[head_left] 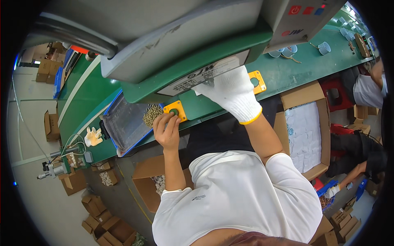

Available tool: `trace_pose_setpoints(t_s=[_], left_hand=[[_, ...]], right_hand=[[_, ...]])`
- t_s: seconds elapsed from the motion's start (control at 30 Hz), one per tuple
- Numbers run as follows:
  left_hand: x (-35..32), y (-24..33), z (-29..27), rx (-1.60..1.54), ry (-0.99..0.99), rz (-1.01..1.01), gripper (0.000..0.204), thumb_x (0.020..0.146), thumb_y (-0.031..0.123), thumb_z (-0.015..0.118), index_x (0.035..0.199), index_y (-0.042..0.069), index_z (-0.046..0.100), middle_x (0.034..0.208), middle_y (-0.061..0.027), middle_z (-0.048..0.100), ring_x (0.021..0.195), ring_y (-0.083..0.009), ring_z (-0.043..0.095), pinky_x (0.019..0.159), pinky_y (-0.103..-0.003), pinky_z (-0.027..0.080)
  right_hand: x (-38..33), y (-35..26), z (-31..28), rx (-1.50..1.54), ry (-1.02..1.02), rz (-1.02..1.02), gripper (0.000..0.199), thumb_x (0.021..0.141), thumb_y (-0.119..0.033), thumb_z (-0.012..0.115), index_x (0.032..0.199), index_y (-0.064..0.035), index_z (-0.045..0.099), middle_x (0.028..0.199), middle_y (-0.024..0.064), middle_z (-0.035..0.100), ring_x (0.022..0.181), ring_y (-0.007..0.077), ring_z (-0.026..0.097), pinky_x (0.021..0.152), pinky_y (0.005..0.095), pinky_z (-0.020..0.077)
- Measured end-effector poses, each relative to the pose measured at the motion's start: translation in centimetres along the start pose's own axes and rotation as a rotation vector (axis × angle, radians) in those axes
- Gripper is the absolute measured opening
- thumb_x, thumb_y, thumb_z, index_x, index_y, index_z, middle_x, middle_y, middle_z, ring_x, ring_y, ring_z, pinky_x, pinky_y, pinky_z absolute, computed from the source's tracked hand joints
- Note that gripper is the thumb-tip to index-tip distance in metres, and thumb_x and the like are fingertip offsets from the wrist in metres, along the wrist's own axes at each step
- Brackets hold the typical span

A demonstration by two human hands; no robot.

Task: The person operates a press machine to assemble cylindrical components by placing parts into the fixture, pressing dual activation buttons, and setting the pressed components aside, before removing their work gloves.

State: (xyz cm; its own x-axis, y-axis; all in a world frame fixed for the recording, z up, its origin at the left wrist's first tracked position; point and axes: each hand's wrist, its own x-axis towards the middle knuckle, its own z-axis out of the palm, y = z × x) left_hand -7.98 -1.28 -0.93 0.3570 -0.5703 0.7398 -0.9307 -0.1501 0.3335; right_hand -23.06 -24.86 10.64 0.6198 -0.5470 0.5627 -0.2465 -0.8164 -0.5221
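The bare left hand, unclenched, has its fingertips on the green button; gold-coloured pieces lie just left of it. The gloved right hand reaches beneath the machine, fingertips hidden, grip impossible to tell.

One wide head-worn fisheye view looks steeply down from close above the hands and the green worktop

The light is bright and quite even; the white T-shirt looks almost washed out, while the floor below is darker. Fisheye distortion bends the green workbench toward black corners.
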Motion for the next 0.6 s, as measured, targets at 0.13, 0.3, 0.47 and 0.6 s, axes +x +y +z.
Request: trace_pose_setpoints(t_s=[0.13, 0.3, 0.47, 0.6], left_hand=[[0.4, -0.4, 0.2, 0.069, -0.001, 0.033, 0.017, 0.082, 0.010, 0.090, 0.095, 0.002, 0.084, 0.092, -0.0063, 0.078, 0.100, -0.0305, 0.070, 0.090, -0.042, 0.057], [0.7, -0.4, 1.2, 0.138, -0.005, 0.029, 0.012, 0.085, 0.010, 0.089, 0.095, 0.004, 0.084, 0.087, -0.0064, 0.077, 0.093, -0.0303, 0.068, 0.085, -0.043, 0.056], [0.7, -1.4, 0.9, 0.149, 0.008, 0.040, 0.007, 0.090, 0.009, 0.086, 0.090, 0.004, 0.082, 0.083, -0.0083, 0.075, 0.090, -0.0313, 0.067, 0.083, -0.043, 0.055], [1.8, -1.3, 1.2, -0.023, -0.040, -0.099, 0.011, 0.094, 0.010, 0.084, 0.091, 0.000, 0.080, 0.083, -0.0096, 0.075, 0.090, -0.0314, 0.068, 0.085, -0.043, 0.055]], right_hand=[[-5.5, 6.6, -0.8, 0.186, 0.258, -0.051, 0.028, 0.082, -0.014, 0.078, 0.106, 0.0008, 0.073, 0.090, 0.0133, 0.073, 0.086, 0.0358, 0.072, 0.080, 0.0471, 0.0584], [-8.5, 10.7, -2.5, -0.051, 0.320, -0.234, 0.020, 0.090, -0.011, 0.069, 0.106, -0.0012, 0.075, 0.088, 0.0138, 0.075, 0.088, 0.0380, 0.073, 0.084, 0.0501, 0.0582], [-8.7, 12.7, -1.7, 0.028, 0.328, -0.221, 0.012, 0.094, -0.017, 0.068, 0.093, -0.0048, 0.071, 0.082, 0.0121, 0.071, 0.078, 0.0356, 0.070, 0.077, 0.0484, 0.0554], [-8.4, 12.6, -1.7, 0.115, 0.394, -0.151, 0.018, 0.099, -0.021, 0.066, 0.094, -0.0040, 0.071, 0.083, 0.0124, 0.070, 0.077, 0.0357, 0.068, 0.077, 0.0474, 0.0539]])
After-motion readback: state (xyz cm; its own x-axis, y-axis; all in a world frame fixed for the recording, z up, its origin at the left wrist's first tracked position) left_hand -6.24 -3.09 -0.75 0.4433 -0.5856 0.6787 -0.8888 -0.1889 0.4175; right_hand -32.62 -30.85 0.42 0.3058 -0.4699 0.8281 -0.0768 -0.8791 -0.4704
